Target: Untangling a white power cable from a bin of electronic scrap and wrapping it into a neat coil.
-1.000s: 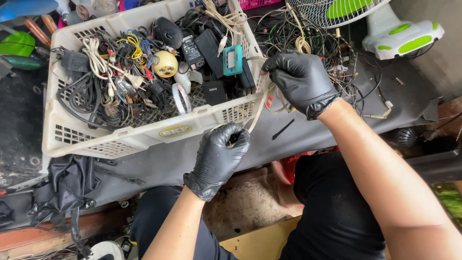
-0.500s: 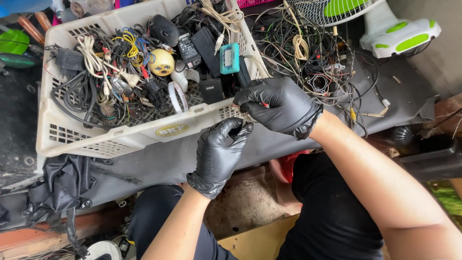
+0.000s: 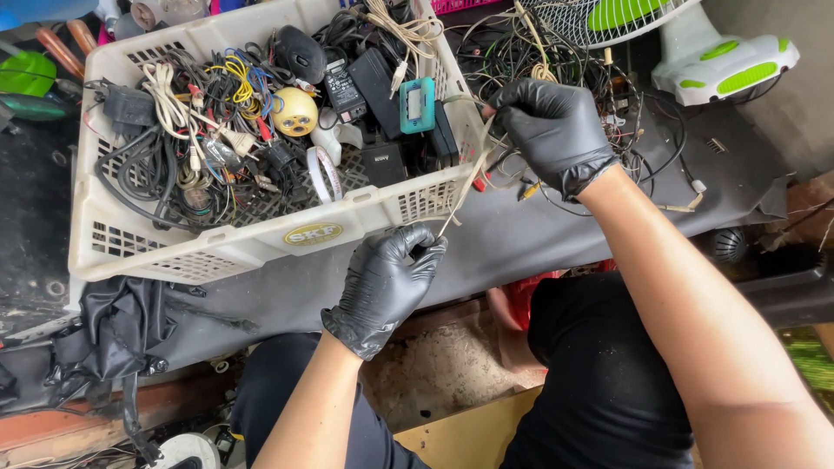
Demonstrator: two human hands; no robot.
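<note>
Both hands wear black gloves. My left hand [image 3: 387, 282] pinches the lower end of a thin beige cable [image 3: 466, 187] just below the front wall of a white plastic crate [image 3: 217, 252]. My right hand [image 3: 556, 130] grips the upper end of the same cable at the crate's right corner, so the cable runs taut between them. The crate holds several tangled cables, black power adapters, a teal device [image 3: 417, 104] and a yellow round gadget [image 3: 294, 111].
A pile of loose wires [image 3: 625, 130] lies on the grey surface [image 3: 512, 243] right of the crate. A white and green fan [image 3: 695, 43] lies at the top right. Black cloth [image 3: 113, 321] hangs at the lower left. My knees in black sit below.
My right hand dropped toward the left hand, then rose and moved right again, stretching the beige cable. My left hand stayed near the crate's front wall.
</note>
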